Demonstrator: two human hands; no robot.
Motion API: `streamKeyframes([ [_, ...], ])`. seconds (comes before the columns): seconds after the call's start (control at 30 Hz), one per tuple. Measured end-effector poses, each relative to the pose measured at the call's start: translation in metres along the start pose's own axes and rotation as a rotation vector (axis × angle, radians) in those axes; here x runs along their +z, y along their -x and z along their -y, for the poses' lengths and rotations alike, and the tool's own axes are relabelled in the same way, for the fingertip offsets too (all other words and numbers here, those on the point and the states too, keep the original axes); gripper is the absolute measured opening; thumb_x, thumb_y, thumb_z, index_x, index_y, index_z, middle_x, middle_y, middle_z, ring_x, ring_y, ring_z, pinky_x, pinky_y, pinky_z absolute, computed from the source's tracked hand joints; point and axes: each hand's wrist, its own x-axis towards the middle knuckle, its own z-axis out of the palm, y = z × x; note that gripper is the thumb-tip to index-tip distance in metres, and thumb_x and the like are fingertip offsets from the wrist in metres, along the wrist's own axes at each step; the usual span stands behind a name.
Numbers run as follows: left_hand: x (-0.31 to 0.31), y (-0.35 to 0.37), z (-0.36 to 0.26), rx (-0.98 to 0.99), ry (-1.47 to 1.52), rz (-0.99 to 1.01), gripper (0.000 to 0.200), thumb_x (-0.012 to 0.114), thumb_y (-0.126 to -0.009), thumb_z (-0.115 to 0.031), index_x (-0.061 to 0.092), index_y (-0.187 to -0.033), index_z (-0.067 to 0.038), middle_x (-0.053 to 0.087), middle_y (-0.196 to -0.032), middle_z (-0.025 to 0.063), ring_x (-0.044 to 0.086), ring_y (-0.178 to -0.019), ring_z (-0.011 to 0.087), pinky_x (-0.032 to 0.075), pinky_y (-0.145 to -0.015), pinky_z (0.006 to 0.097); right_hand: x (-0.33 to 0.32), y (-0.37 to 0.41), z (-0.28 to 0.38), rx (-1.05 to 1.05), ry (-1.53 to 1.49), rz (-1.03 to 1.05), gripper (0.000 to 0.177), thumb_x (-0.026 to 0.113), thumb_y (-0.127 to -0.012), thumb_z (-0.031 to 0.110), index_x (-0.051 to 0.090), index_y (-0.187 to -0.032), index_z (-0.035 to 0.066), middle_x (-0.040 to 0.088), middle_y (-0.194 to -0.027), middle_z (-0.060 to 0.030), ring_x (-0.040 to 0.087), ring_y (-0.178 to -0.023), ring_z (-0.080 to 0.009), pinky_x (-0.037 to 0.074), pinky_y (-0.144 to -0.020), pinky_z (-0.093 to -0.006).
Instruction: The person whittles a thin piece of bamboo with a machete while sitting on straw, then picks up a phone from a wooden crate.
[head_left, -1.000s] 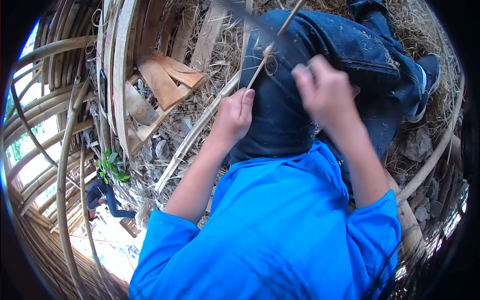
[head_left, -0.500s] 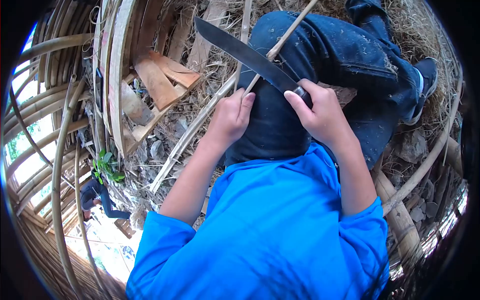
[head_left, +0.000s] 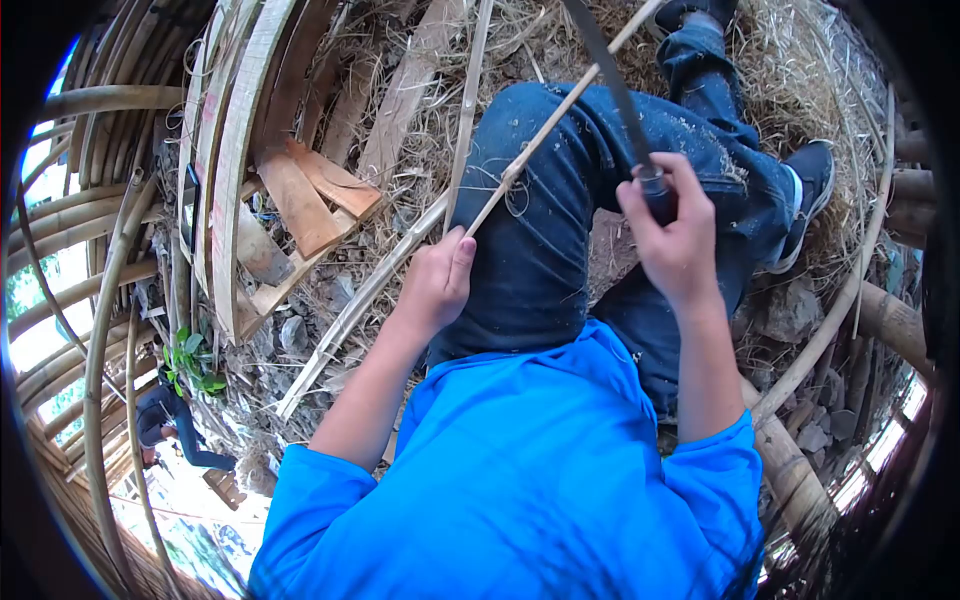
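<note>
My left hand (head_left: pixel 440 275) is closed around the near end of a thin bamboo strip (head_left: pixel 545 130), its thumb lying along the top. The strip slants up and right across my bent knee in dark jeans, with a knot and a curled fibre partway along. A second pale strip (head_left: pixel 466 110) runs upward from beside the same hand. My right hand (head_left: pixel 675 230) grips the dark handle of a machete (head_left: pixel 622 95) over my lap. Its long blade points up and slightly left, overlapping the bamboo strip near its far end in this view.
Wood offcuts (head_left: pixel 300 200) and long planks (head_left: pixel 225 150) lie at the left. A longer split bamboo piece (head_left: pixel 350 315) rests on the ground by my left forearm. Straw-like shavings (head_left: pixel 790 80) cover the ground. Another person (head_left: pixel 175 425) is at the lower left beyond bamboo poles (head_left: pixel 100 330).
My right hand has moved right, swinging the machete from pointing up-left across the strip to pointing nearly upward. My left hand keeps its hold, slightly lower and further left in view.
</note>
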Motion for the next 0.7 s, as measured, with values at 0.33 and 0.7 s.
streamKeyframes([
  [0.33, 0.005, 0.006, -0.007, -0.027, -0.041, -0.108, 0.038, 0.043, -0.099, -0.034, 0.052, -0.083, -0.001, 0.05, -0.06, 0.0233, 0.054, -0.061, 0.0439, 0.038, -0.053, 0.0474, -0.049, -0.077, 0.002, -0.013, 0.558, 0.128, 0.03, 0.069, -0.083, 0.021, 0.055, -0.071, -0.004, 0.053, -0.057, -0.0192, 0.053, -0.049, -0.0273, 0.042, -0.051, -0.036],
  [0.7, -0.016, 0.0, -0.018, -0.118, 0.122, 0.071, 0.038, 0.047, -0.098, -0.032, 0.051, -0.077, -0.001, 0.052, -0.06, 0.0222, 0.054, -0.061, 0.0438, 0.039, -0.054, 0.0474, 0.004, -0.037, 0.001, -0.224, 0.716, 0.199, 0.018, 0.069, -0.07, 0.018, 0.056, -0.077, 0.007, 0.061, -0.066, -0.0152, 0.063, -0.066, -0.0351, 0.05, -0.06, -0.0448],
])
